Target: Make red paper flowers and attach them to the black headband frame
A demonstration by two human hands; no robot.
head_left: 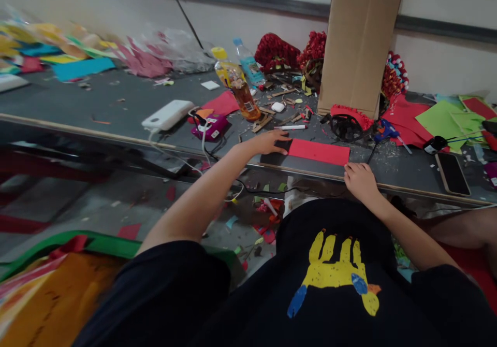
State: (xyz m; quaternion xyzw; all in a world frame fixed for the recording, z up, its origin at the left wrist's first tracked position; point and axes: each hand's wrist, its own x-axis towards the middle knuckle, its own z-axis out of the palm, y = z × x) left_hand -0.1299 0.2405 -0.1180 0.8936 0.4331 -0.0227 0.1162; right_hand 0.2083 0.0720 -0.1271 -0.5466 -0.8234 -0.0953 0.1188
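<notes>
The strip [319, 152] is laid nine-to-three, pinned at nine o'clock by the flat left hand [272, 142], the empty, half-curled right hand [359, 178] rested at five o'clock.

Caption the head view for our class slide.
Left hand touches a red paper strip on a cluttered table; right hand at its edge.

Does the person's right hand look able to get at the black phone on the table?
Probably yes. The right hand rests at the table edge, and the phone lies flat just to its right, with only small scraps on the table between them.
</notes>
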